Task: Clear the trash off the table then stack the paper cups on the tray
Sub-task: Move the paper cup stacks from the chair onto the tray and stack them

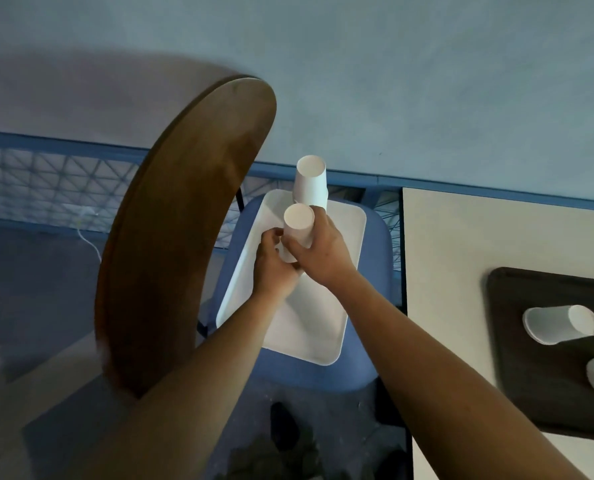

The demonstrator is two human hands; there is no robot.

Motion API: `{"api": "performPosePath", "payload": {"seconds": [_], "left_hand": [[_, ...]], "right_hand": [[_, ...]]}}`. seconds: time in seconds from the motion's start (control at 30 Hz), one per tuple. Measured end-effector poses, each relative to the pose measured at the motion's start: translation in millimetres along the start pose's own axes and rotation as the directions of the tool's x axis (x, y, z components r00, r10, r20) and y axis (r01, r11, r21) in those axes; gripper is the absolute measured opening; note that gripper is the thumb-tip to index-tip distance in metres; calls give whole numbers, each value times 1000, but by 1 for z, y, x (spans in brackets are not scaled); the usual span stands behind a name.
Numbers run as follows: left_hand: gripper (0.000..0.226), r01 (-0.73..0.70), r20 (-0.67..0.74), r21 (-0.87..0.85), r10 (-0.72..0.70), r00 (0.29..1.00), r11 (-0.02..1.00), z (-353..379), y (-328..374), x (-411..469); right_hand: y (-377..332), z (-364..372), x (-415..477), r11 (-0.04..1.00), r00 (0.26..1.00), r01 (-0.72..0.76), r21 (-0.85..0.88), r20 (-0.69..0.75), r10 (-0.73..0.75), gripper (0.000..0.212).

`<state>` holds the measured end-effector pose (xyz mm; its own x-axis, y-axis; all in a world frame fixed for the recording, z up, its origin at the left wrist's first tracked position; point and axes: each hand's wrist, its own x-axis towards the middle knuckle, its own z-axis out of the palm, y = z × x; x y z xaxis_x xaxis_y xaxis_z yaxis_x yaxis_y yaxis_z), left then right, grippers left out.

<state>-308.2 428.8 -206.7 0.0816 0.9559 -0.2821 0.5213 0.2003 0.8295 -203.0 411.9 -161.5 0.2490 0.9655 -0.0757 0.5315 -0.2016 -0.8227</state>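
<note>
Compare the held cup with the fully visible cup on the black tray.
The held cup is base-up; the lying cup is on its side. The held cup is above the white tray, gripped by the right hand; the lying cup rests untouched on the black tray. Both are white paper cups.

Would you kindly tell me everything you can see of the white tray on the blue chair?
The white tray is rectangular with rounded corners and a low raised rim, smooth and matte, perhaps plastic. It lies on the blue chair seat. Upturned stacked cups stand at its far end; the left hand and right hand grip a single cup above its middle.
</note>
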Motion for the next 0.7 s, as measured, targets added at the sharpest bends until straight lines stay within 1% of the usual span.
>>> {"api": "performPosePath", "payload": {"seconds": [0.07, 0.13, 0.17, 0.27, 0.3, 0.37, 0.4, 0.5, 0.6, 0.63, 0.7], "left_hand": [[78, 28, 4, -63, -28, 1000, 998, 3, -7, 2], [65, 39, 19, -56, -38, 999, 998, 5, -18, 1], [64, 54, 22, -57, -53, 998, 997, 7, -26, 1], [65, 37, 55, -9, -37, 998, 999, 14, -42, -2], [67, 41, 83, -11, -40, 996, 999, 16, -41, -5], [83, 48, 110, -41, -43, 993, 998, 19, -42, -6], [86, 47, 102, -48, -42, 994, 998, 21, -46, -6], [85, 40, 76, -87, -33, 997, 995, 23, -50, -12], [92, -9, 50, -126, 16, 999, 992, 24, -48, -27], [92, -28, 34, -128, 33, 999, 991, 22, -45, -34], [83, -91, -12, -107, 90, 996, 990, 19, -40, -44]], "right_hand": [[5, 1, -4, 1000, 1000, 23, -12, -8, -23, 60], [10, 1, -8, 999, 999, 32, -14, -13, -32, 59], [12, 0, -10, 1000, 1000, 24, -8, -18, -24, 59], [17, -2, -15, 999, 999, -31, 45, -31, 33, 55], [19, -3, -16, 997, 998, -49, 62, -34, 52, 54], [21, -5, -20, 993, 996, -73, 90, -38, 76, 54], [22, -6, -21, 992, 996, -78, 103, -39, 83, 55], [20, -9, -25, 987, 994, -90, 130, -54, 98, 53], [16, -19, -29, 987, 991, -106, 122, -64, 114, 47], [14, -23, -31, 986, 990, -114, 122, -64, 123, 44], [12, -32, -34, 984, 988, -126, 123, -75, 135, 40]]}}
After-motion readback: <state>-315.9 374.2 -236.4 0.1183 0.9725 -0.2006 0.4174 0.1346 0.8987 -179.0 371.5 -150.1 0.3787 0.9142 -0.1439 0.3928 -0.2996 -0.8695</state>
